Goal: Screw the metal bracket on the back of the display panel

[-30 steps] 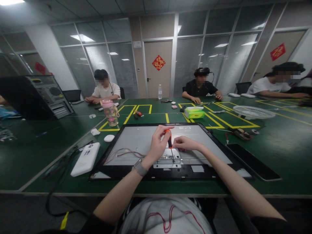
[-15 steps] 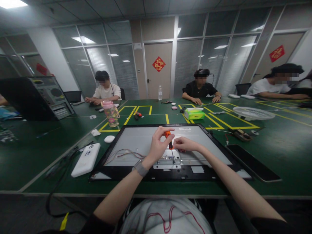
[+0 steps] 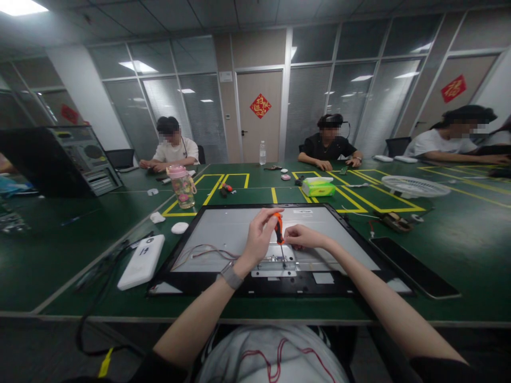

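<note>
Left hand [image 3: 260,235] holds screwdriver [image 3: 278,229], pink-lidded bottle [image 3: 182,190] standing upright, contents unclear.

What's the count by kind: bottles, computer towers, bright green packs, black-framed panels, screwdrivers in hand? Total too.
Bottles: 2 (pink-lidded bottle, clear bottle)
Computer towers: 1 (black tower)
Bright green packs: 1 (green pack)
Black-framed panels: 1 (grey panel)
Screwdrivers in hand: 1 (orange-and-black screwdriver)
Total: 6
</note>
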Available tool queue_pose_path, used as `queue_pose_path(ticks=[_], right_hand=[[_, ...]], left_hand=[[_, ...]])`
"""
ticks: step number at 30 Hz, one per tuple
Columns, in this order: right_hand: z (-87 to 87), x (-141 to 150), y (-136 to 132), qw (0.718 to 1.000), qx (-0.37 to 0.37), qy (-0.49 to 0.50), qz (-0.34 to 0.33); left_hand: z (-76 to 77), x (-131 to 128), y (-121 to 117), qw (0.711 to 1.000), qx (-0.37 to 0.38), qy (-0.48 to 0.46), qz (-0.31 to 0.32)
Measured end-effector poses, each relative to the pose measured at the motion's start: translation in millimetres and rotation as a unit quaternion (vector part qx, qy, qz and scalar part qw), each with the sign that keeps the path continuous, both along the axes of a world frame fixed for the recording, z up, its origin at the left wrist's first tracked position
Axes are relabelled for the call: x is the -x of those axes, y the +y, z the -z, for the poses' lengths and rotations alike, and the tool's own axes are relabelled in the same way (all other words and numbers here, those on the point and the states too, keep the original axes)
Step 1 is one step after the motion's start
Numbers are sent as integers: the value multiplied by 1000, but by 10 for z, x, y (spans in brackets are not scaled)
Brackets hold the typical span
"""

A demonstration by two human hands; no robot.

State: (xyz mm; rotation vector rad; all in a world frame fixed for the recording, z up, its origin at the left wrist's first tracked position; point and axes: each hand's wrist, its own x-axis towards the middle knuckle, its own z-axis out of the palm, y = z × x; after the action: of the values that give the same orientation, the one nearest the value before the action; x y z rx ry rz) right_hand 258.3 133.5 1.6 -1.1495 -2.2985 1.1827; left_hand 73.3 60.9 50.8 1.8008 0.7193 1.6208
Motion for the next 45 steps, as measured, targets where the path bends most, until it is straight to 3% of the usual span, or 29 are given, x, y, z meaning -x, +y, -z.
queue_pose_path(ticks=[4,10,17,27,34,39,45], right_hand=[[-26,6,-17,1000,1,-3,2],[-40,9,-19,1000,4,-5,2],[-36,5,-16,1000,2,2,-2],[-37,1,-20,1000,-5,-4,-2],[-59,14,-42,1000,4,2,-2],[-84,19,-64,1000,-2,3,4],[-73,17,-55,1000,-5,-7,5]], left_hand=[[-11,-9,-15,998,-40,11,-41],[-14,9,0,1000,2,-13,1],[1,13,2,999,-36,12,-23],[5,-11,-2,998,23,-36,50],[11,0,-9,999,-30,23,-34],[24,0,8,998,-36,25,-49],[39,-3,20,1000,18,-15,17]])
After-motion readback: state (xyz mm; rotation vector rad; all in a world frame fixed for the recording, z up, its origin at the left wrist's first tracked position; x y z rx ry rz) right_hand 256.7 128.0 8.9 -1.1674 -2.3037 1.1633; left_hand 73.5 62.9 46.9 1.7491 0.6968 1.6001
